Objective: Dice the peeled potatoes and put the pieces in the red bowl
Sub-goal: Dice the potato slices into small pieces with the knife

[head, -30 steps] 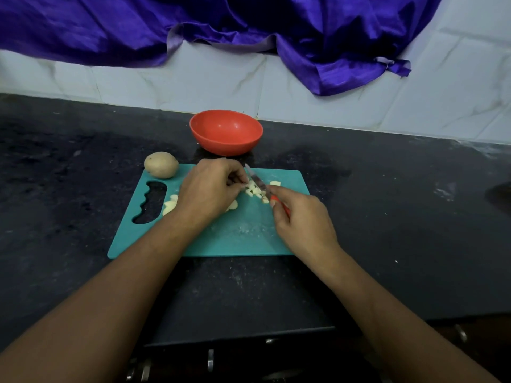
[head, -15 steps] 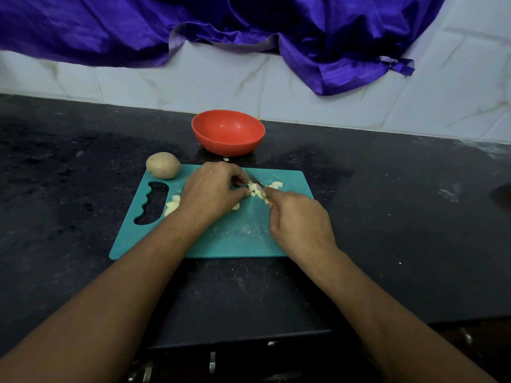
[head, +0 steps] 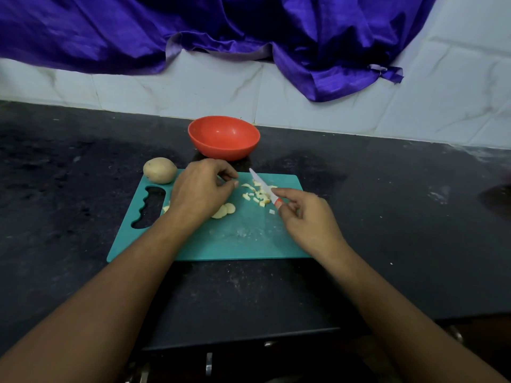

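We see a dark tabletop (head: 387, 217) carrying a teal cutting board (head: 243, 241), with the red bowl (head: 224, 136) just beyond it. The left hand (head: 200, 193) hovers with fingers curled, holding nothing visible. The right hand (head: 307, 217) pinches a knife (head: 262, 185) above the diced potato pieces (head: 257, 196). A whole potato (head: 159, 170) sits at the board's far-left corner, slices (head: 225, 210) beside the left hand.

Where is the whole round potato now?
The whole round potato lies at the far left corner of the teal cutting board, left of the red bowl.
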